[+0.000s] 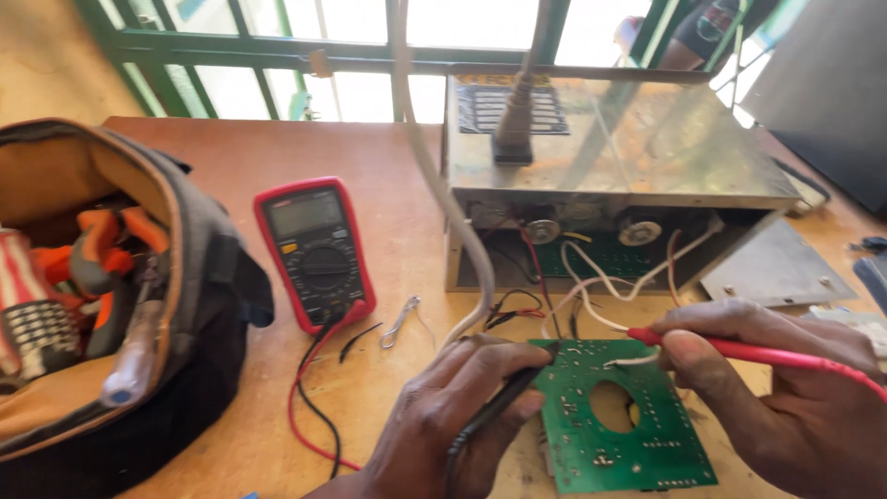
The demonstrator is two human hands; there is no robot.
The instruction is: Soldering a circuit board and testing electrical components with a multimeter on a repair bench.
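From the head camera, a wooden table [259, 166] is filling most of the frame, its orange-brown top lying in daylight. Along the top edge, a window with green bars [231, 46] is letting in bright light, and part of another person [711, 28] is showing beyond it at the upper right.

At the lower middle, the left hand [453, 416] is closing around a black probe [504, 397], its tip pointing at the upper left corner of a green circuit board [628, 416]. The board is lying flat on the table at the lower right of centre, with a round hole in its middle. At the lower right, the right hand [795, 388] is pinching a red probe [739, 349] between thumb and fingers, and its tip is sitting at the board's upper edge; whether either tip is actually touching the board is hard to tell.

Above the board, an opened metal box [610, 148] is standing at the upper centre-right, with white, red and black wires [601, 277] trailing out toward the board. A flat metal plate [776, 268] is lying just right of it.

Left of centre, a red-edged meter [314, 249] is lying face up, its leads curling down toward the hands. A small metal clip [399, 322] is lying just beside it. At the left edge, an open tool bag [111, 296] is slumping on the table, holding tools.
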